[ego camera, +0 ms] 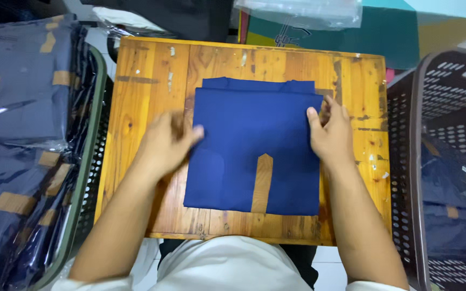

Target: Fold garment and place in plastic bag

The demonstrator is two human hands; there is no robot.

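A wooden table (136, 108) carries a folded blue garment (254, 145) at its middle, a tan strip (262, 182) on its front; baskets of bagged clothes (22, 134) flank it. The left hand (165, 143) pinches the garment's left edge; the right hand (331, 131) grips the right edge.

Left hand (164, 144) motion-blurred; right basket (449, 161) cut off by edge.

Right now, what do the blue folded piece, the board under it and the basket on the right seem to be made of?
The blue piece looks like matte woven cloth: soft folds, no shine. The board looks like varnished wood, with visible grain, knots and worn patches. The basket seems moulded plastic, dark, its walls pierced by even holes. Both hands rest at the cloth's edges.
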